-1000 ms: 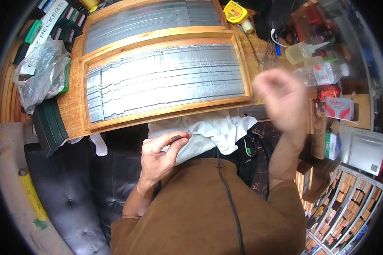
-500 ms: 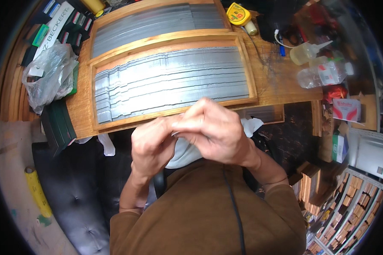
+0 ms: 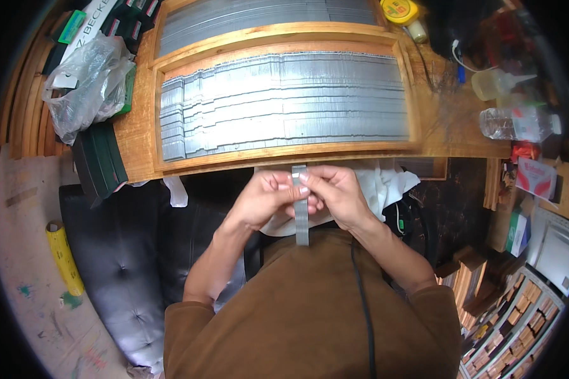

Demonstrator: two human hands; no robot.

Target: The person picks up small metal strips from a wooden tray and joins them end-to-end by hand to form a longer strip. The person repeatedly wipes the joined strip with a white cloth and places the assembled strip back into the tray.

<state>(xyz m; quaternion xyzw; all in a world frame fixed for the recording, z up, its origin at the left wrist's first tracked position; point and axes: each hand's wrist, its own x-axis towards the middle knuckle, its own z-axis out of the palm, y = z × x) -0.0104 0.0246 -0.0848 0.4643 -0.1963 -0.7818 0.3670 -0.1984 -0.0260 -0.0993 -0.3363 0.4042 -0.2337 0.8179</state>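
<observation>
Close to my body, in front of the table edge, both hands hold a narrow grey stack of thin metal pieces (image 3: 302, 226). It stands lengthwise between them, its lower part reaching down toward my shirt. My left hand (image 3: 264, 197) pinches its upper part from the left, thumb across its face. From the other side my right hand (image 3: 336, 196) grips it near the top with thumb and fingers. Just beyond lies a shallow wooden tray (image 3: 284, 155), packed with rows of similar thin grey metal pieces (image 3: 297, 95).
A second wooden tray (image 3: 259, 33) of metal pieces sits behind. On the left are a clear plastic bag (image 3: 88, 88) and dark boxes (image 3: 100, 158). A yellow tape measure (image 3: 398, 9), squeeze bottle (image 3: 496, 83) and plastic bottle (image 3: 518, 123) lie right. White cloth (image 3: 385, 189) hangs below the table.
My hands were pressed together near the tray's front edge. Now they are apart and lower in view, with the grey stack visible between them. The view has shifted slightly.
</observation>
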